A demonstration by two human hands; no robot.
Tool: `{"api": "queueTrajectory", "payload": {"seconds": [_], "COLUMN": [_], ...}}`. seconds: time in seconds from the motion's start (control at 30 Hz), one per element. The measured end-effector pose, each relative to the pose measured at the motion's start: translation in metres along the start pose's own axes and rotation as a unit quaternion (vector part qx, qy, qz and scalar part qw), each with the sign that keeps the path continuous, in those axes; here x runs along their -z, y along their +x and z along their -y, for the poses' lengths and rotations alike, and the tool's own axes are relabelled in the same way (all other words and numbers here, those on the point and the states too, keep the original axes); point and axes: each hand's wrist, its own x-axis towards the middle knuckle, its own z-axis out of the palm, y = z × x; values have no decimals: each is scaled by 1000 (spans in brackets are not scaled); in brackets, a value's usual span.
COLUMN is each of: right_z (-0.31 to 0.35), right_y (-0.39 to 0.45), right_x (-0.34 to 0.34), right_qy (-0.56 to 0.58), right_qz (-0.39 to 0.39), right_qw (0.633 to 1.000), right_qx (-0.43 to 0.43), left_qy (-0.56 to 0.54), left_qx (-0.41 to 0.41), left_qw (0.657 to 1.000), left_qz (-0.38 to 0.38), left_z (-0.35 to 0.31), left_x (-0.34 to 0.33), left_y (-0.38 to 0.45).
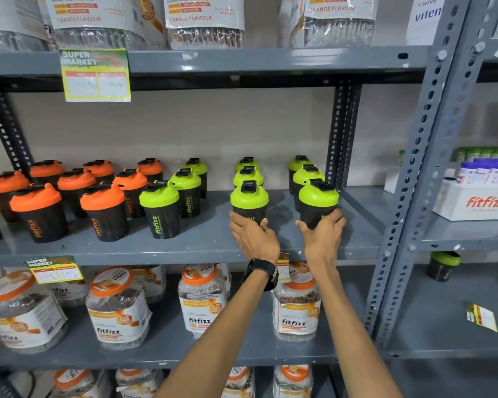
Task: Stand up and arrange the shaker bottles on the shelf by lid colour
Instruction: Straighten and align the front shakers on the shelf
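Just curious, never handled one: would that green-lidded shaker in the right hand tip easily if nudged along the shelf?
Probably somewhat. The green-lidded shaker narrows toward its base and carries a wide domed lid, so it looks top-heavy. It is likely empty plastic, so light. The right hand grips it low, which should steady it.

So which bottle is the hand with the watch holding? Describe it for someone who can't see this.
Find the grey metal shelf with orange-lidded shakers on the left and green-lidded ones on the right. Among the green ones stand three rows running front to back; take the middle row. The left hand grips the front bottle there, the only one in that row with fingers around its black base.
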Motion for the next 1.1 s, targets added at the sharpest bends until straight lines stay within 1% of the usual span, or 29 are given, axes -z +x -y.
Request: {"api": "queueTrajectory", "payload": {"seconds": [0.27,0.37,0.47,0.5,0.57,0.67,0.77,0.87,0.97,1.1], "right_z": [-2,-5,-5,-5,-5,-3,4,22,54,104], "right_y": [0,0,-6,-11,-29,-68,-106,-134,-153,-173], "right_x": [0,0,3,6,11,19,17,2,-24,-65], "right_qy": [-9,-4,8,14,35,99,143,177,186,205], "right_qz": [-12,-4,7,4,-19,-67,-75,-56,-28,17], "right_qw": [1000,1000,1000,1000,998,985,972,965,957,955], "right_qx": [2,7,-3,1,38,124,170,184,220,212], "left_qy": [4,1,-19,-29,-48,-71,-74,-55,-30,-25], "left_qx": [-6,-10,-15,-19,-41,-129,-205,-223,-227,-231], "left_qw": [1000,1000,1000,999,998,989,976,973,972,969], "left_qz": [-3,-2,15,24,32,19,-3,-38,-54,-78], "left_z": [1,4,5,6,9,26,58,86,94,92], "left_x": [0,0,2,4,13,41,83,126,159,195], "left_y": [0,1,-1,-3,-8,-20,-27,-18,2,38]}}
